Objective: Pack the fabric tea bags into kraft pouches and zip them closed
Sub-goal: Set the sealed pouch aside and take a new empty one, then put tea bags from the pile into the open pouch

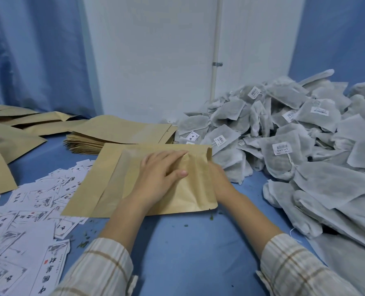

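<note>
The left hand [160, 176] lies flat, fingers spread, pressing on a kraft pouch [190, 186] on the blue table [188, 253]. The right hand [221, 180] is partly tucked behind the pouch's right edge; its grip cannot be told. Fabric tea bags [284, 133] pile just right; printed labels [28, 231] scatter left.

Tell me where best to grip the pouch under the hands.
Likely at the open mouth on the right edge of the pouch, coming from the right: the left hand presses it flat, and the right hand is already at that opening.
</note>
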`<state>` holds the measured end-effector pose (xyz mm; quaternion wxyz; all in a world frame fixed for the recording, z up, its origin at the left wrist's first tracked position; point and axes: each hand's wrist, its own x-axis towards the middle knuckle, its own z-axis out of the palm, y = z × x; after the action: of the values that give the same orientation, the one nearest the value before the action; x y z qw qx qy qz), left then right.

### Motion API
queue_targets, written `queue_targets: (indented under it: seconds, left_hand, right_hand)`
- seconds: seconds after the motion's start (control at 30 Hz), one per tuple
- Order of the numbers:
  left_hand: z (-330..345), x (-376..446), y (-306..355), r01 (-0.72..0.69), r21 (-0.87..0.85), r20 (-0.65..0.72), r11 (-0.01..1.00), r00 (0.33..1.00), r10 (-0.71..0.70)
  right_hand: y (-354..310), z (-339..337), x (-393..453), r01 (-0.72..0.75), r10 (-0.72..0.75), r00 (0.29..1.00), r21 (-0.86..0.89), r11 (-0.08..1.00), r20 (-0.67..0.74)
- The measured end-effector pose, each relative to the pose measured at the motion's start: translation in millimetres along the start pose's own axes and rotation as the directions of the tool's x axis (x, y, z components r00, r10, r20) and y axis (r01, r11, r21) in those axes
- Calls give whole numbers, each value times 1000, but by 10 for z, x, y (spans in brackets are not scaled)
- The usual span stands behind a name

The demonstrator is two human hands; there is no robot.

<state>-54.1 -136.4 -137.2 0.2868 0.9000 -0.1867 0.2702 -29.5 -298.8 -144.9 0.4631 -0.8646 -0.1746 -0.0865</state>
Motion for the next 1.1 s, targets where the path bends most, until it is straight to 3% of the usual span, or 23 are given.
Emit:
queue_targets:
  seconds: [0.13,0.2,0.27,0.33,0.43,0.5,0.6,0.67,0.8,0.93,1.03,1.1]
  left_hand:
    - [151,89,-59,89,-16,-109,996,990,-90]
    - [179,123,-107,112,-35,-137,993,984,-116]
    - [187,142,-162,131,-51,-146,990,980,-137]
    - [194,142,-192,149,-60,-139,987,978,-156]
    - [191,123,-205,168,-57,-133,984,976,-175]
    - [162,105,-221,190,-61,-151,980,969,-198]
    - [97,96,-230,238,-97,-186,966,950,-252]
    - [73,95,-206,246,-110,-190,963,946,-263]
    - [32,94,-136,244,-136,-165,960,950,-264]
    - [6,103,-14,213,-234,-114,949,963,-244]
    - [43,108,62,195,-303,-104,933,966,-236]
    - [61,98,71,176,-319,-85,931,973,-213]
  right_hand:
    - [233,-132,-19,77,-47,972,123,989,-232]
    - [353,-223,15,17,-13,885,4,1000,-466]
    - [484,-335,79,-158,22,777,-161,974,-629]
    - [546,-388,95,-269,132,795,-149,951,-593]
    - [615,-379,95,-282,199,831,-85,956,-519]
    - [615,-398,81,-258,202,756,1,966,-623]
    - [575,-456,40,-135,388,606,391,910,-694]
    - [546,-458,2,-66,478,589,551,832,-652]
    - [488,-403,-27,73,417,721,659,749,-553]
    - [345,-253,-48,41,279,820,537,842,-499]
    - [185,-206,-41,-104,201,970,517,850,-135]
    - [108,-243,-29,-198,152,967,228,953,202]
